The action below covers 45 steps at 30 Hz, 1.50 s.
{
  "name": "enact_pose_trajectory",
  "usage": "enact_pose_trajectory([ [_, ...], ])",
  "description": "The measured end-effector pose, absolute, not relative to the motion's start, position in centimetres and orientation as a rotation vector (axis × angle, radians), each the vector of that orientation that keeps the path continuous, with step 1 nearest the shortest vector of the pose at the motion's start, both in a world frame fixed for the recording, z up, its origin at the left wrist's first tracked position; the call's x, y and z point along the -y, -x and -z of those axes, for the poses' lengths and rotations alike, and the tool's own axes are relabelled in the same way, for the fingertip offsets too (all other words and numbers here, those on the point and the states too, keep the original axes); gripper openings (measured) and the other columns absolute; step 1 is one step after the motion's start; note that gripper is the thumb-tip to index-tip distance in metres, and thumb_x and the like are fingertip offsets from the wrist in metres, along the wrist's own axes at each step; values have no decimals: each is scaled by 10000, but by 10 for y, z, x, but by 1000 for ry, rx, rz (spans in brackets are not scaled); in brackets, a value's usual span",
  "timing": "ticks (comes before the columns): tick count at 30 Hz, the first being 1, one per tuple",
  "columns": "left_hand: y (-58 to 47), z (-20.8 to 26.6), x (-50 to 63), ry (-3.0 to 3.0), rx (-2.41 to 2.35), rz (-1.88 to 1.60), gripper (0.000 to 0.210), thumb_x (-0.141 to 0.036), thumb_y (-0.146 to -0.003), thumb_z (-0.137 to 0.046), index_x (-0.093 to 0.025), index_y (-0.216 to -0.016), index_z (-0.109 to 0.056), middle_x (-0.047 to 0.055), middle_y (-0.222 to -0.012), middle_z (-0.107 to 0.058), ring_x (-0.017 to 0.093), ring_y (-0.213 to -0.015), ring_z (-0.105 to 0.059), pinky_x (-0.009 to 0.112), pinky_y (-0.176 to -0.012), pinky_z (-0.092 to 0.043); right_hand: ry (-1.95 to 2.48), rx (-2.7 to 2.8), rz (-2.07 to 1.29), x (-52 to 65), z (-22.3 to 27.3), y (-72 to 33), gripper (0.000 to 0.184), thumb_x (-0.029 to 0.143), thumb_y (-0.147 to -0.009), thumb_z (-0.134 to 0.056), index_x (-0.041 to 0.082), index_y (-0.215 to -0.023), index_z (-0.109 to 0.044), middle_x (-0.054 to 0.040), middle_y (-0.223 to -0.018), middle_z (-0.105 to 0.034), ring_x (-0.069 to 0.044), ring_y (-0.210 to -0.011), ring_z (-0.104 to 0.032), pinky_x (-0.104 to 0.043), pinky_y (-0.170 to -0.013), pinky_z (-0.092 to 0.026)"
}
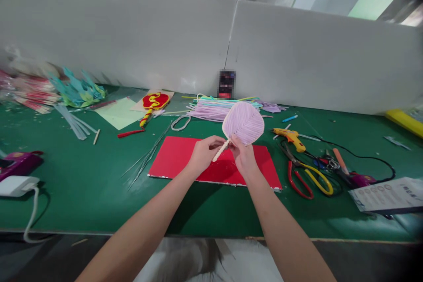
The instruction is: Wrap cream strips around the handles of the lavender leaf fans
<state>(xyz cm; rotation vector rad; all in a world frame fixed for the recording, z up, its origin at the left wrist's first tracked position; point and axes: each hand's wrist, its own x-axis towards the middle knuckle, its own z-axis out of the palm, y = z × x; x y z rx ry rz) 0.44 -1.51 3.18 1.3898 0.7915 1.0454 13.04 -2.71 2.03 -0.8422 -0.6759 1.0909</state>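
A small hand fan (243, 122) with a lilac ribbed face, a cream rim and a twisted cream handle is held up over a red board (178, 154). My right hand (243, 155) grips it at the lower edge of the face, where the handle joins. From the other side, the fingers of my left hand (207, 153) are closed at the top of the handle. The handle's lower end sticks out between the two hands, tilted down to the left. Behind the fan lies a bundle of lilac and green pipe cleaners (208, 110).
To the right lie a yellow glue gun (291, 138), pliers (309, 178) with red and yellow grips, and a printed card (386, 196). A red and yellow fan (155, 102), a pale green sheet (119, 113) and thin wires (145, 163) are leftward. A white charger (18, 186) sits near left.
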Motion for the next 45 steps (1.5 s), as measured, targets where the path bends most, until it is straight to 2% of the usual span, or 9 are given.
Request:
enact_pose_trajectory([
  [4,-3,-34,18,-1550,-909,-1154,88,-228,-709,-599,-192,-751,-667,24,-758,-670,154,-745,-613,233,-698,-450,839,695,-1092,28,-21,-129,152,256,-600,-688,197,-721,-617,24,-663,-603,-116,-605,-537,-282,-617,-458],
  [7,-3,-35,20,-1604,-922,-1183,91,-231,-717,-593,-206,-760,-668,13,-746,-664,149,-735,-606,222,-675,-440,816,710,-1109,29,-23,-129,125,254,-605,-684,200,-693,-614,31,-618,-587,-117,-597,-537,-282,-612,-461],
  [14,-4,-33,22,-1574,-927,-1196,101,-261,-720,-593,-184,-753,-649,17,-723,-661,145,-705,-606,221,-636,-443,799,706,-1126,30,-27,-128,123,267,-596,-690,196,-635,-598,31,-571,-559,-121,-578,-526,-278,-586,-470],
  [19,-6,-25,15,-1370,-845,-1131,143,-285,-683,-639,-150,-729,-620,37,-702,-677,160,-687,-637,265,-672,-478,794,704,-1172,30,-26,-127,172,297,-604,-685,184,-545,-569,29,-538,-527,-115,-545,-502,-272,-543,-446],
  [25,-10,-18,9,-1094,-698,-1016,280,-345,-595,-714,-126,-682,-562,44,-693,-689,179,-672,-659,347,-724,-513,767,627,-1223,28,-21,-126,198,288,-583,-711,168,-554,-556,43,-534,-510,-90,-523,-472,-236,-496,-415],
  [31,-9,-18,11,-1139,-641,-970,284,-343,-624,-700,-118,-737,-569,62,-754,-694,187,-732,-659,376,-782,-499,774,616,-1230,27,-19,-126,158,267,-585,-709,169,-604,-587,45,-538,-550,-93,-484,-489,-231,-442,-413],
  [39,-5,-23,10,-1109,-576,-901,197,-280,-718,-572,-119,-820,-621,63,-827,-679,191,-812,-637,383,-864,-455,806,646,-1128,28,-22,-130,138,276,-607,-697,171,-627,-611,21,-567,-597,-127,-510,-545,-295,-528,-492],
  [45,-6,-23,11,-1284,-671,-908,249,-312,-708,-625,-119,-863,-600,71,-872,-676,187,-856,-626,379,-863,-453,891,686,-1053,26,-17,-130,190,317,-629,-678,165,-731,-628,1,-635,-641,-159,-579,-593,-335,-606,-512],
])
